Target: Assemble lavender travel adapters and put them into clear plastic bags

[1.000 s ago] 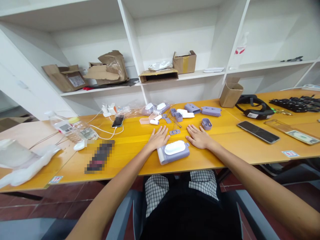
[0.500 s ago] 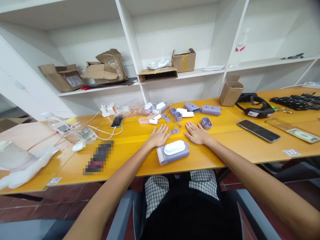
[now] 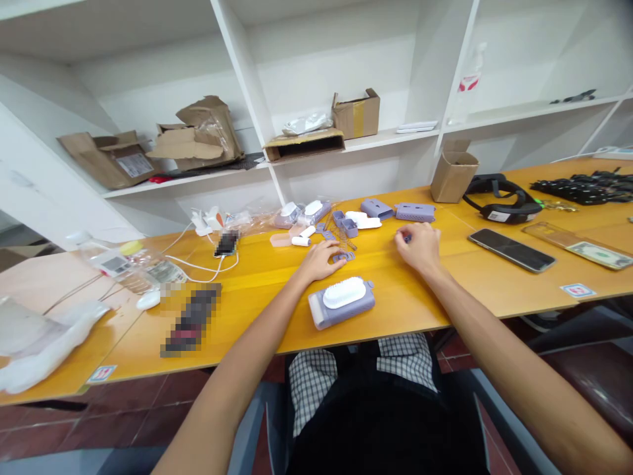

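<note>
Purple cup point(image 3: 407, 239), right of frame centre, sits mostly hidden by your R hand point(image 3: 420, 247), fingers curled; can't tell if gripped. L hand point(image 3: 319, 262), loosely bent, is at thin lilac plate point(image 3: 351, 256), mid-frame, grip unclear; could slip b/c it's flat.

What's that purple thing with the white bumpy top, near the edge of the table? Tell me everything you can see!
The purple thing is a chunky, boxy piece that looks like plastic. On top is a white oval pad with a bumpy, bristly look. Its left end is a paler, cloudy section, and a small tab sticks out at the other end. It lies on the table, pad up, slightly slanted, near the front edge. Neither hand touches it.
</note>
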`<state>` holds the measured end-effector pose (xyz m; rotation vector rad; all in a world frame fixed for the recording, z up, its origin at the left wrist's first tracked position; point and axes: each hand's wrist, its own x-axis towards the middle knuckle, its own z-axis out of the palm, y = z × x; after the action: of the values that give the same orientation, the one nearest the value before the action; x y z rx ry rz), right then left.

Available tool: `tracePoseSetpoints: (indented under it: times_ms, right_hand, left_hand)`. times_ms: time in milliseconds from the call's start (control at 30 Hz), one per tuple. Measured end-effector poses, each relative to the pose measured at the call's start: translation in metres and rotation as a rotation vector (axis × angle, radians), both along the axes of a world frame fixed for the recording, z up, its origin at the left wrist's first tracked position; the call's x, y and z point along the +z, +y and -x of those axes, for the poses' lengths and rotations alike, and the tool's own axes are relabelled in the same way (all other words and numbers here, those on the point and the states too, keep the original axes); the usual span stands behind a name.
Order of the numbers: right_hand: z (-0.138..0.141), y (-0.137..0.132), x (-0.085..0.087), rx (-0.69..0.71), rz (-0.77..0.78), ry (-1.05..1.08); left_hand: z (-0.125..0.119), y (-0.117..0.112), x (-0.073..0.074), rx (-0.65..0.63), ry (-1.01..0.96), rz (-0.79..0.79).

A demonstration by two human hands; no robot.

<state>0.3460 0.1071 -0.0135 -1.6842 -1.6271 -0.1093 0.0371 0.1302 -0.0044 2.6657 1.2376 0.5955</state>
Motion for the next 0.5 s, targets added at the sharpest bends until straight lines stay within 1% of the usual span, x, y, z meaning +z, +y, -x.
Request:
tracePoseSetpoints:
  times_ms: [67,100,167,233,300,400,500]
  right_hand:
    - [-0.015,0.003,0.001,-0.186,0.019,0.047]
    - [-0.021,0.004,0.0,-0.236,0.056,0.071]
    - [-0.028,0.006,-0.003,-0.246,0.165,0.1]
    - [-0.03,0.007,-0.007,-0.189,0.265,0.089]
    - [-0.027,0.008,-0.009,-0.105,0.317,0.036]
    - [-0.02,0.007,-0.009,0.017,0.327,-0.043]
    - [-0.017,0.006,-0.008,0.149,0.306,-0.028]
  left_hand:
    - [-0.001,0.006,-0.001,-0.011,-0.049,0.014]
    - [0.0,0.008,-0.003,-0.003,-0.096,0.024]
    - [0.004,0.011,-0.005,0.051,-0.223,0.053]
    - [0.009,0.013,-0.008,0.125,-0.363,0.086]
    - [0.013,0.013,-0.01,0.166,-0.473,0.116]
    - [0.013,0.011,-0.008,0.156,-0.564,0.155]
    - [0.009,0.006,-0.002,0.112,-0.577,0.184]
